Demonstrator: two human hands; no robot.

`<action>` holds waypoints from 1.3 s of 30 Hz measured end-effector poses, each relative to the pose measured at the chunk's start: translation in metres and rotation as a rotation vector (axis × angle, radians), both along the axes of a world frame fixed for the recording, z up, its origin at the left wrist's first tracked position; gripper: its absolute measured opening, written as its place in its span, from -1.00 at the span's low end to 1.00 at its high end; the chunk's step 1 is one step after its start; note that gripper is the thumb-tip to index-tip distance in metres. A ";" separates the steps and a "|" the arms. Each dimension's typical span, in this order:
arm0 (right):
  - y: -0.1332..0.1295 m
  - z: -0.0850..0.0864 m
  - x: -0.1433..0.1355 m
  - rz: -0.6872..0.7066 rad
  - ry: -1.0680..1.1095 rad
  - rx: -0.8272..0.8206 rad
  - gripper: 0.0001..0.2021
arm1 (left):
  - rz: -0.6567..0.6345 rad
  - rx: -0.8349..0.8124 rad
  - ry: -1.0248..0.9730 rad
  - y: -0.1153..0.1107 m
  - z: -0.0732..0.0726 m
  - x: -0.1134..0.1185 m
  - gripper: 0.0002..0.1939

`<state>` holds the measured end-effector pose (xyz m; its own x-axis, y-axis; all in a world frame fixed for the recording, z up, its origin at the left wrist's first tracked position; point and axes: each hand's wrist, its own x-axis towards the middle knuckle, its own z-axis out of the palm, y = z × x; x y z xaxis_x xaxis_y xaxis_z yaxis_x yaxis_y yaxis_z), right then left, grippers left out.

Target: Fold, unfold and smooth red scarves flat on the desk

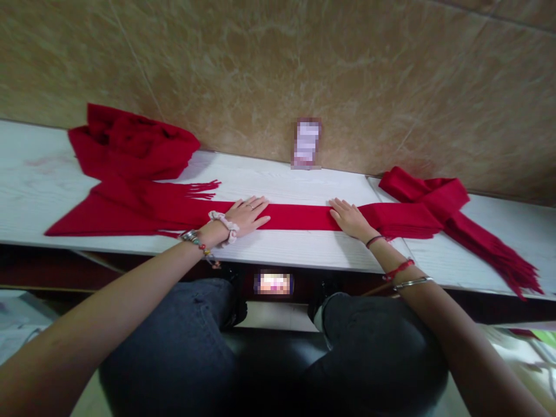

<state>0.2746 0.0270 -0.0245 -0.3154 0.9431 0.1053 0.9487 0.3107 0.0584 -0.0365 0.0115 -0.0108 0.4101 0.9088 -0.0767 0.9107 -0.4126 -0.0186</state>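
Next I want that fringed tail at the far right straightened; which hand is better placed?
Right, likely. The right hand rests flat on the red strip, on the side nearer the fringed tail; the left hand lies flat farther away, toward the heaped red cloth.

This looks like a work spot indoors. A long, thin white table (269, 182) stands by a brown wall (260, 75) that looks like stone, with red scarves (299, 217) lying flat and bunched on top. I can't tell if it's a home or a workshop.
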 end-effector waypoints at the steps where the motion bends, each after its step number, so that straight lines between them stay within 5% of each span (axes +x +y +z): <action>1: 0.000 -0.001 0.001 0.000 0.002 0.000 -0.52 | 0.012 -0.009 0.004 -0.002 0.001 -0.002 -0.41; 9: 0.006 0.006 -0.022 -0.051 0.142 0.051 -0.51 | 0.133 -0.027 0.002 -0.007 0.007 -0.013 -0.40; 15: -0.002 0.016 -0.099 0.254 0.161 0.007 -0.50 | 0.070 0.003 -0.029 0.000 0.006 -0.006 -0.40; 19: -0.009 0.011 -0.120 0.359 0.073 -0.061 -0.51 | 0.033 -0.008 -0.013 0.001 0.001 -0.007 -0.42; 25: -0.008 0.008 -0.086 0.328 0.006 -0.058 -0.50 | 0.018 0.025 0.007 -0.002 -0.001 -0.021 -0.43; 35: -0.010 -0.005 0.016 0.168 -0.032 -0.015 -0.50 | 0.156 0.037 0.042 -0.009 -0.003 -0.060 -0.43; 39: -0.012 -0.004 0.015 0.088 0.010 0.051 -0.51 | 0.229 0.046 0.035 -0.011 0.003 -0.054 -0.42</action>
<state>0.2894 0.0150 -0.0286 -0.3952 0.9052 0.1562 0.9186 0.3895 0.0668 -0.0901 0.0004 -0.0079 0.1905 0.9807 -0.0442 0.9790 -0.1931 -0.0660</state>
